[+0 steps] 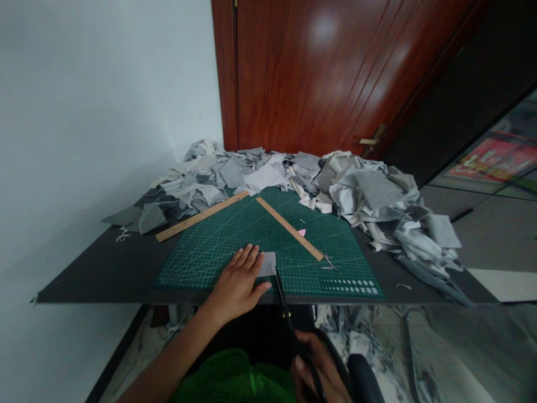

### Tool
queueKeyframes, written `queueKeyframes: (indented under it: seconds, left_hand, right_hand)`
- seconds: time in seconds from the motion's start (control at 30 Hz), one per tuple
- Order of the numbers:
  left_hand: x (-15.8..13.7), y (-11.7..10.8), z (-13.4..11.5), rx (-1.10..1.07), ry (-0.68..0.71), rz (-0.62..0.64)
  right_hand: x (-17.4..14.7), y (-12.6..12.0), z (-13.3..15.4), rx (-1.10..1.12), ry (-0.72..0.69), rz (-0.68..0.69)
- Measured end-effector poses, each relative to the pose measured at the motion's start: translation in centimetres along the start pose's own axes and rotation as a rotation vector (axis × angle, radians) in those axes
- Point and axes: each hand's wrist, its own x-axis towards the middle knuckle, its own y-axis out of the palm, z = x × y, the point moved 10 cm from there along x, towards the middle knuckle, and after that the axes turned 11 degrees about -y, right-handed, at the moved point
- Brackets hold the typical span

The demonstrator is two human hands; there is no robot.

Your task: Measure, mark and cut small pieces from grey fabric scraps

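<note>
My left hand [240, 281] lies flat with its fingers stretched over the left part of a small pale grey fabric piece [267, 264], pressing it on the green cutting mat [201, 252]. Wrapped in the handles of long black scissors [286, 313] is my right hand [316, 364], below the table's front edge. The scissors point away from me, and their tips are at the right edge of the fabric. Whether the blades are parted is hard to make out. A wooden ruler [289, 228] slants across the mat to the right of the fabric.
A second wooden ruler [201, 216] lies along the mat's left side. Heaps of grey fabric scraps [188, 190] and more scraps [373, 196] line the back and right. Thin offcuts [329, 263] lie near the ruler's end. A wall [104, 112] and brown door [302, 73] stand behind.
</note>
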Motion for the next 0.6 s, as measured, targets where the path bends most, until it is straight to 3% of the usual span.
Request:
queueKeyframes:
  seconds: [0.23,0.6]
  left_hand:
    - [-0.6,0.0,-0.3,0.008,-0.068,-0.09]
    - [-0.6,0.0,-0.5,0.055,-0.135,-0.111]
  right_hand:
    - [1.4,2.5,0.3,0.083,0.049,0.068]
    - [1.2,2.4,-0.1,0.025,0.065,-0.03]
